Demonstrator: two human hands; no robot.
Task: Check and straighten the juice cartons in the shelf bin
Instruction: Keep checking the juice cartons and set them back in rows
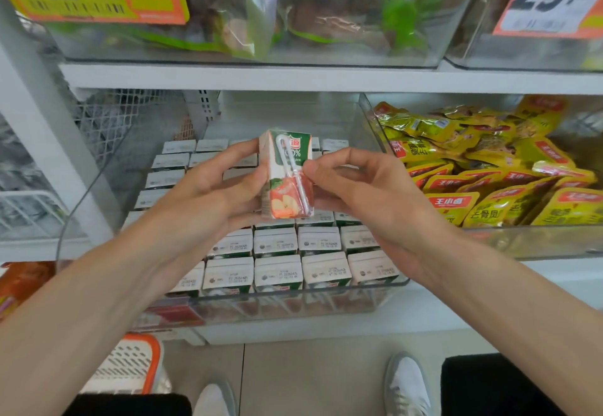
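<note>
**One carton out for inspection, the rest standing in rows**

The check is under way, not finished. A small cardboard juice carton (287, 187), green at the top with red apple artwork below, is held upright in the air above the middle of the clear plastic shelf bin (293, 301), lifted off the stock beneath it. The left hand (208, 193) grips its left side with fingers and thumb curled round it. The right hand (359, 183) pinches the right edge, its thumb just beside the white wrapped straw (295, 170) stuck slantwise on the face. Neither hand is empty.

Below, the other white-topped cartons (277, 272) stand in the bin in rows, tops up and printed date codes showing. The front rows look square and tightly packed — little there seems to need straightening. The middle rows are hidden by the hands, so neither the slot this carton belongs to nor the order of those rows can be made out. The back rows appear orderly, though they are too small to judge finely.

What is left, as I judge it: finish looking over the held carton, set it back upright in line with its neighbours, and go over any rows not yet checked. The yellow foil snack packets (489, 170) in the neighbouring bin play no part.
</note>
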